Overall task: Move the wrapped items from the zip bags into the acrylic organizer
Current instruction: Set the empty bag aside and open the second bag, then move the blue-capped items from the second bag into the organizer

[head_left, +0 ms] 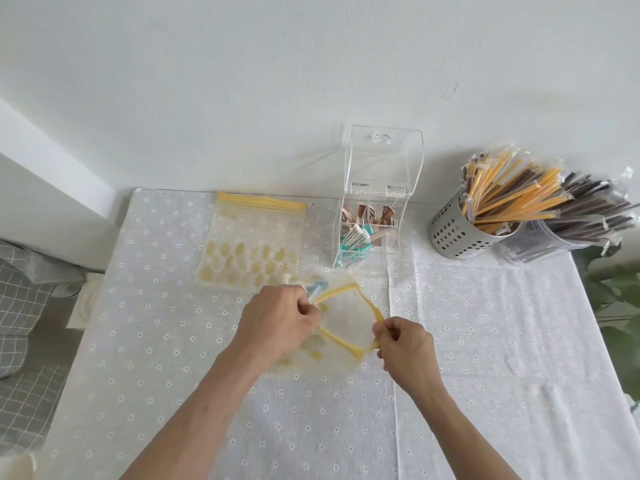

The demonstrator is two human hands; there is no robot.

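A clear zip bag point(346, 317) with a yellow rim and yellow dots is held open above the table. My left hand point(277, 320) pinches its left rim together with a small blue-and-white wrapped item point(317, 287). My right hand point(403, 342) pinches the right rim. A second zip bag point(251, 240) lies flat and closed behind, at the left. The clear acrylic organizer point(372, 216) stands behind the hands with its lid point(384, 157) raised; brown packets fill its back compartments and teal-and-white packets the front one.
A perforated metal cup point(460, 233) full of wrapped yellow and brown sticks stands at the back right, beside a pile of brown wrapped items point(571, 233). The white flowered tablecloth point(485, 341) covers the table. Green leaves point(620, 313) reach in at the right edge.
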